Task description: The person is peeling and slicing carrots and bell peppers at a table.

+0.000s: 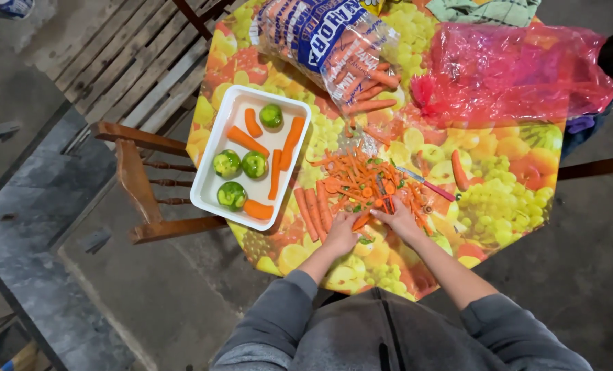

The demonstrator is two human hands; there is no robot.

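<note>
My left hand [341, 235] grips the end of an orange carrot [360, 221] at the near edge of a round table covered in a fruit-print cloth [513, 199]. My right hand [400, 221] holds a peeler [385, 199] with a red handle against that carrot. A heap of orange carrot peelings [361, 180] lies just beyond both hands. Three peeled carrots [313, 209] lie side by side left of my left hand. A knife with a pink handle [427, 184] rests right of the peelings.
A white rectangular tray [217, 148] holds peeled carrot pieces and several green round fruits. A printed bag of carrots [327, 41] and a pink plastic bag [519, 72] lie at the table's far side. A wooden chair [141, 185] stands to the left.
</note>
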